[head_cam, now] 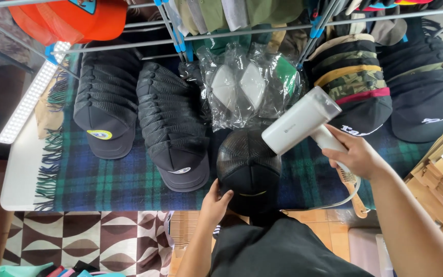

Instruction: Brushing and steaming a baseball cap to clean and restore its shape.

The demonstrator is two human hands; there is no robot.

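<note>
Left hand (215, 201): our grip rests on the near rim of the black mesh cap (248, 165), fingers curled against it.
Right hand (356, 154): our grip is clamped on the white handheld steamer (301, 121), head over the cap.
Cap location: on the plaid blanket (119, 179) at the bench's near edge.
Nearby: 2 stacks of black caps (173, 128); bagged caps (247, 84).

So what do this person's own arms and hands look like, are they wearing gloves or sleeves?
No gloves: both the left hand and the right hand are bare, with no rings, watch or bracelet showing. Both forearms are uncovered too, as far as the picture shows them, so no long sleeves. The only clothing in view is a dark, black-looking garment on the body at the bottom of the picture.
</note>
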